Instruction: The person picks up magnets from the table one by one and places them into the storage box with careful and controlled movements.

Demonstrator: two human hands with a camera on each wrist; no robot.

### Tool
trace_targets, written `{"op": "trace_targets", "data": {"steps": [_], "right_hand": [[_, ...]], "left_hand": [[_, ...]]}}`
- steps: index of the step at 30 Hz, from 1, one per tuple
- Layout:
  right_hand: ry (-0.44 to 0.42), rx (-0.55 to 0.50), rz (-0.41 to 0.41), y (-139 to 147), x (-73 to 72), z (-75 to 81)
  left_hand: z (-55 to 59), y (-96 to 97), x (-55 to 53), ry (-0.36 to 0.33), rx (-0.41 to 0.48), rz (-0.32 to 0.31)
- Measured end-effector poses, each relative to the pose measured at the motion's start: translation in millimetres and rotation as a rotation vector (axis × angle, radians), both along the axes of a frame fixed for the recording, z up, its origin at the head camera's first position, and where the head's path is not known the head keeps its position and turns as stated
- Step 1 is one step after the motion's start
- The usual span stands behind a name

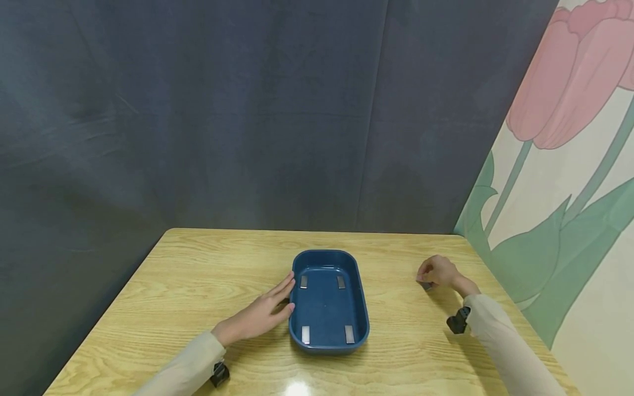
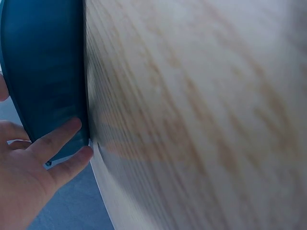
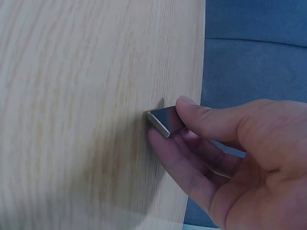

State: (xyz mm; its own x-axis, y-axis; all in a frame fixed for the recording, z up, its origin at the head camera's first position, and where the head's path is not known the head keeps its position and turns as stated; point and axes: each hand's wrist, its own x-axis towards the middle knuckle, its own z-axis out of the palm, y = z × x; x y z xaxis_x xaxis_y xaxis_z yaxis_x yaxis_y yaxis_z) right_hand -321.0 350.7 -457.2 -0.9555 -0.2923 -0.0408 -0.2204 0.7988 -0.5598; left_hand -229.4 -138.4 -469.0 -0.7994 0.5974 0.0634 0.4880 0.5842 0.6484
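Note:
A dark blue rectangular tray (image 1: 324,308) with rounded corners sits near the middle of the wooden table. Several small silver metal pieces lie on its floor, close to the corners; one is a metal piece (image 1: 349,334) at the near right. My left hand (image 1: 260,316) touches the tray's left side with its fingers extended. In the left wrist view, fingertips rest against the tray's outer wall (image 2: 43,72). Off to the right, my right hand (image 1: 438,270) pinches a small flat metal block (image 3: 166,120) between thumb and fingers, with one edge of it at or just above the table top.
The wooden table (image 1: 223,264) has a dark blue curtain (image 1: 247,121) behind it. A wall painted with pink tulips (image 1: 555,82) stands along the right side, near my right arm. Small black devices are worn at both wrists.

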Motion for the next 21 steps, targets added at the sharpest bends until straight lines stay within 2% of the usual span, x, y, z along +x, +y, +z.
{"op": "trace_targets", "data": {"steps": [21], "right_hand": [[-0.032, -0.082, 0.036, -11.6, 1.5, 7.7]], "left_hand": [[-0.5, 0.5, 0.4, 0.005, 0.001, 0.002]]}}
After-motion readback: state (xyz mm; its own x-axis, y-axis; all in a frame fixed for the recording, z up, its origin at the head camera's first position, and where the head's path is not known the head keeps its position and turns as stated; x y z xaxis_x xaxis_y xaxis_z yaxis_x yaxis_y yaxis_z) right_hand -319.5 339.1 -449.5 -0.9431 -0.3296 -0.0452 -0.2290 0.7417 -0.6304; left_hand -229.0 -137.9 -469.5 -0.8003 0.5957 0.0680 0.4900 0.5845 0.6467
